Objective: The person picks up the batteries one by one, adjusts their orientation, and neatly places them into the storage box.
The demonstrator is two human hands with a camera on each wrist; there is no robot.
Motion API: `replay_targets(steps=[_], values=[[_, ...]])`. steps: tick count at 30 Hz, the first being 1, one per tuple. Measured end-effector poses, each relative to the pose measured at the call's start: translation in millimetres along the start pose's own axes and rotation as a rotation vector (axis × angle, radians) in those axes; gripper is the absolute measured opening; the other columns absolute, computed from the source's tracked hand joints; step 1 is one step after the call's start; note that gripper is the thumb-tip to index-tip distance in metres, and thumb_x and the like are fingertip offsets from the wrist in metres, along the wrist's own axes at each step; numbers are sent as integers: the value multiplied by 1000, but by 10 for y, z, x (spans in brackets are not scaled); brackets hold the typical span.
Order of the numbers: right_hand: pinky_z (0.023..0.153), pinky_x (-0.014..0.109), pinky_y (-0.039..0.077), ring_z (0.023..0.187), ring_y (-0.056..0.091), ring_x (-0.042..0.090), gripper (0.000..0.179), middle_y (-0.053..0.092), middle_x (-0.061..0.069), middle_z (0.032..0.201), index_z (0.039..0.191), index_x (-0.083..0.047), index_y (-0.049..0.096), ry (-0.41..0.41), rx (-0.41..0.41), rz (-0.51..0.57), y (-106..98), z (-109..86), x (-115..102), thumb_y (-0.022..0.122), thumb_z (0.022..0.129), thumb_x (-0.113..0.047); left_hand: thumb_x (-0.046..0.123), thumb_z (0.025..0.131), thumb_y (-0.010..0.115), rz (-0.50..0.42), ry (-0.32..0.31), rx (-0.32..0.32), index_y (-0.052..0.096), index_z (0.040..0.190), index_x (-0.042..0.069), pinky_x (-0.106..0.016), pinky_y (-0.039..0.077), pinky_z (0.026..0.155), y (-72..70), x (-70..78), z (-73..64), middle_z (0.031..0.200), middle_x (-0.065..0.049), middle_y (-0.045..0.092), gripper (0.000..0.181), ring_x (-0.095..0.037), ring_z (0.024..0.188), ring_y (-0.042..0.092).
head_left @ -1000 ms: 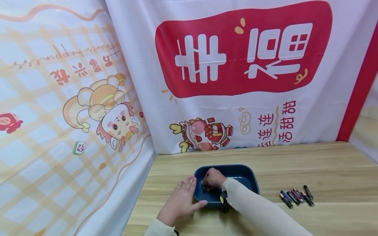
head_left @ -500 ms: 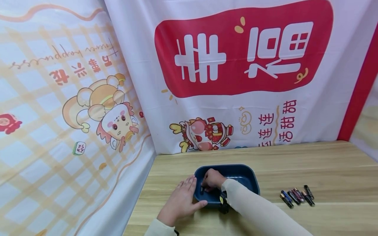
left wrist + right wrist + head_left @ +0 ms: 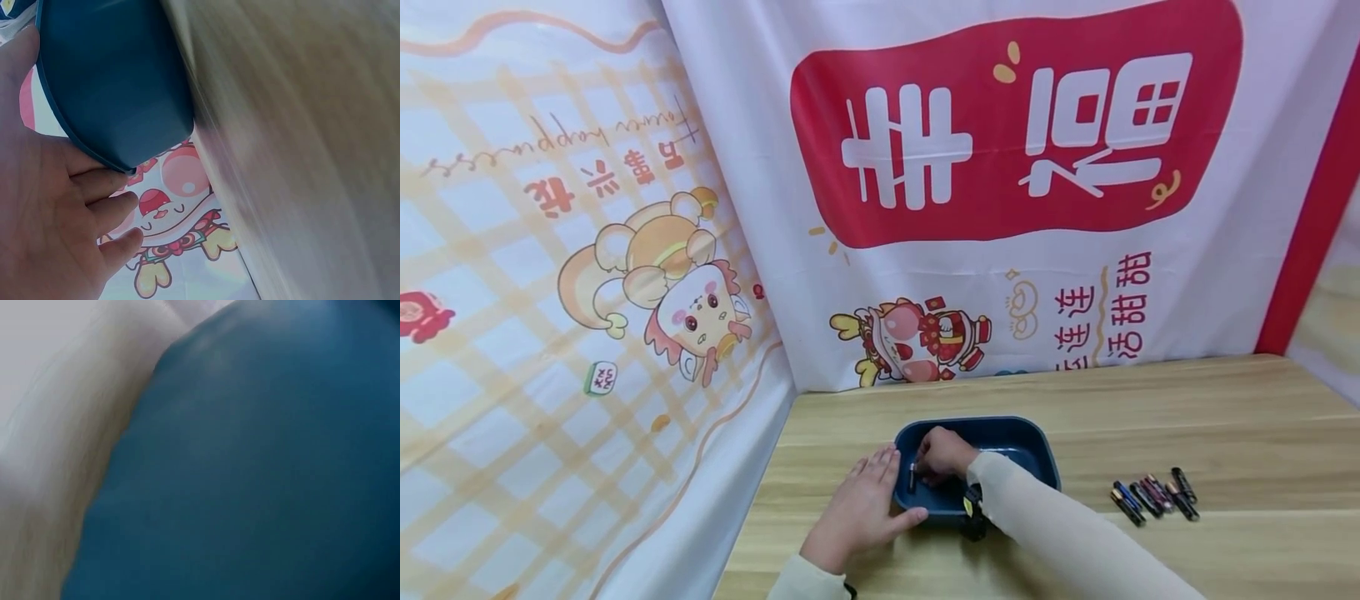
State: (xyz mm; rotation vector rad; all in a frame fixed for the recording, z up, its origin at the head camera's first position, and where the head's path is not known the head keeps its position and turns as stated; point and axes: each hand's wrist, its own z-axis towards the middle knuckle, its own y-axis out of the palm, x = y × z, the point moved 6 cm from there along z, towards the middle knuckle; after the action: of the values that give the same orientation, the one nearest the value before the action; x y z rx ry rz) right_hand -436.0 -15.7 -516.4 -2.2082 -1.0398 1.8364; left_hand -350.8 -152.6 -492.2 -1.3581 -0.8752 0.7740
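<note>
A dark blue rectangular bin [image 3: 1049, 454] stands on the wooden table. My left hand [image 3: 859, 510] lies against its left end, fingers extended along the outside and thumb at the near rim. In the left wrist view, the left hand [image 3: 59, 206] touches the bin wall [image 3: 119, 81] with nearly straight fingers. Inside the bin, my right hand [image 3: 946, 454] is curled, its fingertips at the upper end of a small dark battery [image 3: 912, 478] near the left wall. The right wrist view shows only the blurred blue bin [image 3: 250, 462]; the hand itself is hidden there.
Several batteries, dark with copper, blue or purple parts, lie in a loose group [image 3: 1153, 496] on the table right of the bin. A printed cloth [image 3: 880, 275] hangs behind the table, and another cloth [image 3: 647, 417] hangs at the left.
The battery at my right fingertips has shifted slightly left and turned, so more of its length shows. The left hand stays in place on the bin.
</note>
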Motion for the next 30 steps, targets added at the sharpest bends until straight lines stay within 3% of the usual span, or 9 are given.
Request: replay_targets(steps=[11, 20, 24, 30], values=[[64, 36, 59, 74, 68, 23, 9, 67, 9, 85, 99, -2, 69, -50, -87, -27, -200, -237, 108, 68, 90, -3, 81, 86, 34, -13, -19, -6, 27, 154, 7, -49, 19, 115, -6, 31, -12, 159, -7, 23, 101, -22, 145, 19], [66, 41, 59, 79, 68, 28, 22, 68, 15, 90, 112, 5, 64, -96, -171, 112, -478, -455, 221, 66, 91, -3, 81, 85, 34, -12, -44, -17, 26, 154, 7, -48, 17, 115, 24, 16, -21, 159, -8, 22, 102, -22, 146, 18], [67, 41, 59, 80, 68, 28, 26, 68, 16, 93, 116, 6, 62, -86, -160, 135, -643, -536, 277, 65, 93, -4, 82, 84, 34, -23, -45, -26, 25, 154, 7, -50, 18, 115, 43, 23, -35, 159, -8, 23, 103, -23, 146, 19], [68, 41, 59, 81, 67, 28, 28, 67, 21, 97, 117, 9, 60, -102, -115, 147, -924, -631, 310, 63, 91, 0, 81, 85, 36, -17, -35, 11, 26, 154, 6, -51, 20, 114, 0, 21, -27, 159, -9, 23, 103, -26, 145, 21]])
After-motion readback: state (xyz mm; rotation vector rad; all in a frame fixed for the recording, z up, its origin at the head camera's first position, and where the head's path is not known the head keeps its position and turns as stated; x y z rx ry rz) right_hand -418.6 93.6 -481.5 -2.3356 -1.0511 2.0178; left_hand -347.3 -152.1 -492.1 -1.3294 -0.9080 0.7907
